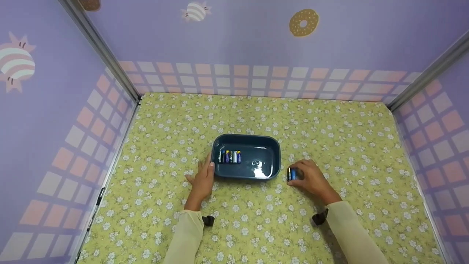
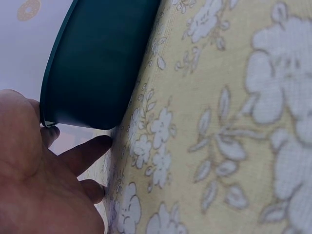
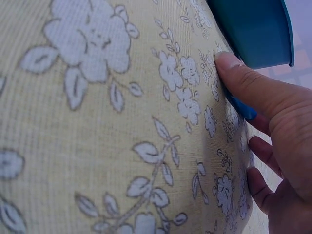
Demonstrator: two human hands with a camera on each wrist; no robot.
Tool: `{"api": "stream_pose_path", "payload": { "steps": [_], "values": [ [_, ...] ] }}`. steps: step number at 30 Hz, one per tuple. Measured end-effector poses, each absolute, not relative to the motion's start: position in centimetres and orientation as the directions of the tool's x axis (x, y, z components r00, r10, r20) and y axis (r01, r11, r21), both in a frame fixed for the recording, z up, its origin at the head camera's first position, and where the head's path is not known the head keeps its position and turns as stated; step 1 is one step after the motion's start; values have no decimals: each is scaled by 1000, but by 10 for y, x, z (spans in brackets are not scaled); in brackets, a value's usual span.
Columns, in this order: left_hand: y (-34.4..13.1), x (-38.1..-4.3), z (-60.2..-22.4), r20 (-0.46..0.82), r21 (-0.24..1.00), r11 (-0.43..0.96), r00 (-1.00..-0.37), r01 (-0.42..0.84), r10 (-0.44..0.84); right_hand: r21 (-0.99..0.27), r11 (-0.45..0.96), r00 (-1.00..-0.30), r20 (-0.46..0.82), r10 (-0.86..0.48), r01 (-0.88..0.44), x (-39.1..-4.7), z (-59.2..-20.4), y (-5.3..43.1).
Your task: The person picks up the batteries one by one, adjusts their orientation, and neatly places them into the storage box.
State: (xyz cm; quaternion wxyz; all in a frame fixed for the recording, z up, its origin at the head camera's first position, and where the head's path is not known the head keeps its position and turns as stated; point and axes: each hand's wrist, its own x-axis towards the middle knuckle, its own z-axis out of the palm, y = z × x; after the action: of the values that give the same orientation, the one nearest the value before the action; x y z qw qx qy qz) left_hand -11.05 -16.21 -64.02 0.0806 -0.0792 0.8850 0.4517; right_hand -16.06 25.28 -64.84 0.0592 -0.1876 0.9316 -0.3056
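A dark blue-green plastic basin sits on the tabletop, with several batteries lying side by side in its left part. My left hand rests against the basin's left wall, thumb near the rim and the other fingers loosely spread. In the left wrist view the fingertips reach down by the basin's lower corner. To the right of the basin, my right hand pinches small batteries, one blue and one dark, between thumb and fingers. The right wrist view shows the blue one low at the cloth, partly hidden behind the thumb.
A yellow floral cloth covers the table. Purple panels with pink and white checks stand at the back and both sides, joined by metal posts. The basin stands near the table's middle, between both hands.
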Motion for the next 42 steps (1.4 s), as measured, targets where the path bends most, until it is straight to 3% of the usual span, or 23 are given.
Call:
{"api": "stream_pose_path", "payload": {
  "steps": [8,17,30,42],
  "values": [
    [-163,-110,-641,-207,793,574,-977,-203,-60,-636,738,-939,-62,-339,-225,-159,-644,255],
    [-163,-110,-640,-210,793,573,-976,-208,-63,-659,712,-939,-24,-343,-243,-160,-636,257],
    [-162,-110,-642,-219,792,571,-973,-217,-67,-686,646,-929,124,-348,-334,-168,-610,235],
    [-162,-110,-640,-212,806,551,-975,-217,-74,-669,558,-857,255,-447,-490,-188,-587,200]
  ]
}}
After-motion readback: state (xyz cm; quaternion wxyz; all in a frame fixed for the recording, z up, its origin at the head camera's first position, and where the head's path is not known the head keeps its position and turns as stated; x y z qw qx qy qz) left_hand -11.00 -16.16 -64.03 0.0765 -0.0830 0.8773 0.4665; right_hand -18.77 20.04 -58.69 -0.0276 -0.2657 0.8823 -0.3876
